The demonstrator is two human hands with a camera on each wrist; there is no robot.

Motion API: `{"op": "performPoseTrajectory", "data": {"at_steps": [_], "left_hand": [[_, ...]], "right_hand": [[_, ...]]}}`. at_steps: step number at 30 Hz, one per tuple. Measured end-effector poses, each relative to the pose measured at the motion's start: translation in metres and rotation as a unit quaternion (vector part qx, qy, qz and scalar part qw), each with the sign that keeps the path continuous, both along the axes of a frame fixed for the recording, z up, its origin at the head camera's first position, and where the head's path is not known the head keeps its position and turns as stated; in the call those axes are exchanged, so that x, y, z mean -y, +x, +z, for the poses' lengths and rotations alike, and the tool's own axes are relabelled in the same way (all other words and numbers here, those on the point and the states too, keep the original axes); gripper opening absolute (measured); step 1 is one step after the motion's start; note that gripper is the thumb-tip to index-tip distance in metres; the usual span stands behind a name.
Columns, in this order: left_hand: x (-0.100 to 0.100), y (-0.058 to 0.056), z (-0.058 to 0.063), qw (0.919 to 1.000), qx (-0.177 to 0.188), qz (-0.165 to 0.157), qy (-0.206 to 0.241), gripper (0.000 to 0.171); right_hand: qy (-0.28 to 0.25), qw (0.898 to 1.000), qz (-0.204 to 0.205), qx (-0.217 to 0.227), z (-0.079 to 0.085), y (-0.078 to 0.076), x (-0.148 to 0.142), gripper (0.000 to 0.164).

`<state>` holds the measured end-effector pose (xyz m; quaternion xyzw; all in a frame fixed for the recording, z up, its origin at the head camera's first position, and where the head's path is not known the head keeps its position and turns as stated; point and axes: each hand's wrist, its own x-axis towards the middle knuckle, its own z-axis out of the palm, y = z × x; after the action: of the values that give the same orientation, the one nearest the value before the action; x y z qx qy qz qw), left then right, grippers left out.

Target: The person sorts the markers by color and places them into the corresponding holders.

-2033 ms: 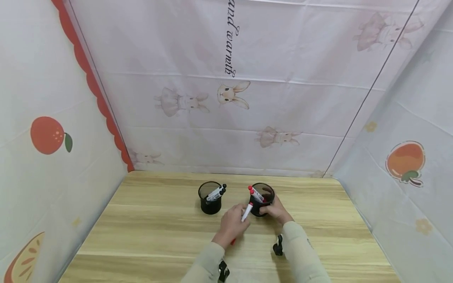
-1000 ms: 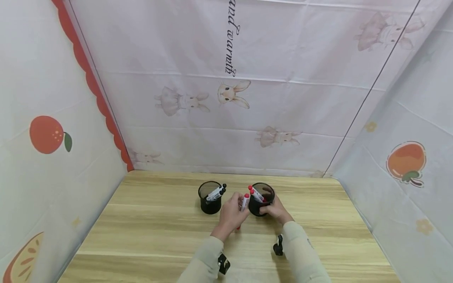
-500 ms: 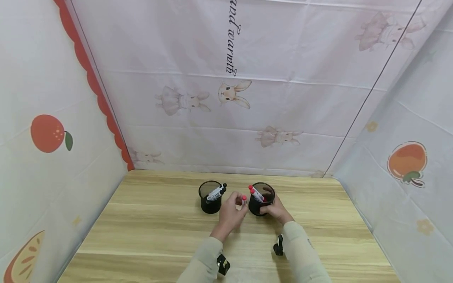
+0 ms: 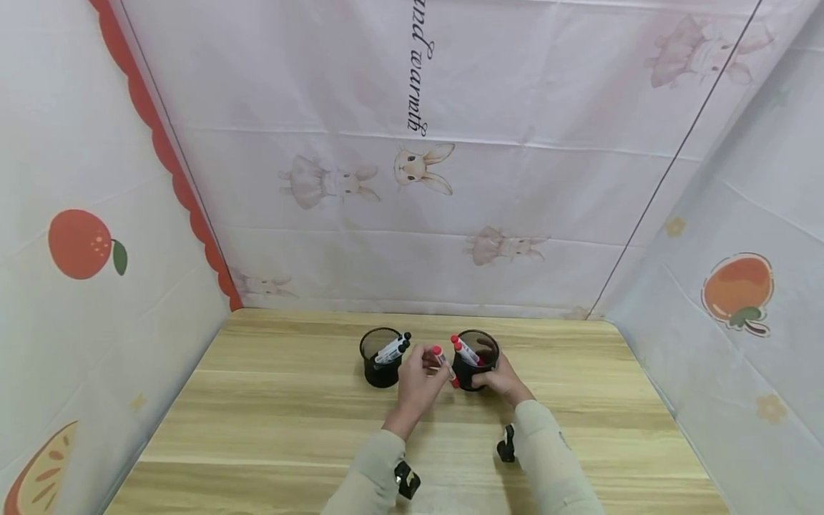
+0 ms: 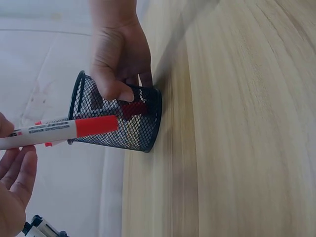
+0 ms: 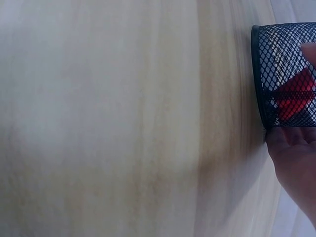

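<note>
My left hand (image 4: 417, 386) pinches a white whiteboard marker (image 5: 54, 132) with red ends, held tilted just left of the right mesh pen cup (image 4: 465, 379). In the left wrist view its red cap (image 5: 97, 126) lies in front of the cup's mesh; whether they touch I cannot tell. Around the right side of that black cup my right hand (image 4: 508, 385) grips, thumb on the near side. Red-tipped markers (image 4: 466, 352) lean inside it, their lower red parts showing through the mesh. The cup stands upright on the table.
A second black mesh pen cup (image 4: 383, 375) stands to the left, close to my left hand, with black-tipped markers (image 4: 393, 350) leaning in it. The wooden table (image 4: 290, 422) meets printed cloth walls (image 4: 360, 272) at the back and sides.
My left hand has moved up the table and turned the marker, so its lower red end now points right toward the cup. The right hand and both cups stay put.
</note>
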<state>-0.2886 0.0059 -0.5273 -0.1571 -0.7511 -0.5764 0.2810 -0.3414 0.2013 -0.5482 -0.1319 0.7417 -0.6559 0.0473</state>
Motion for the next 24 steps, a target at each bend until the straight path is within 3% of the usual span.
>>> {"op": "performPoseTrajectory", "data": {"at_steps": [9,15,24], "left_hand": [[-0.002,0.003,0.011,0.9970,-0.056,-0.006,0.053,0.031],[-0.003,0.024,0.040,0.9958,-0.066,0.000,0.063,0.030],[-0.003,0.024,0.044,0.9933,-0.088,0.015,0.074,0.027]], "right_hand": [[0.014,1.000,-0.022,0.000,-0.022,-0.015,-0.004,0.093],[0.014,1.000,-0.005,0.019,-0.002,-0.003,-0.002,0.092],[0.000,1.000,0.004,0.006,-0.006,-0.005,-0.003,0.092]]}}
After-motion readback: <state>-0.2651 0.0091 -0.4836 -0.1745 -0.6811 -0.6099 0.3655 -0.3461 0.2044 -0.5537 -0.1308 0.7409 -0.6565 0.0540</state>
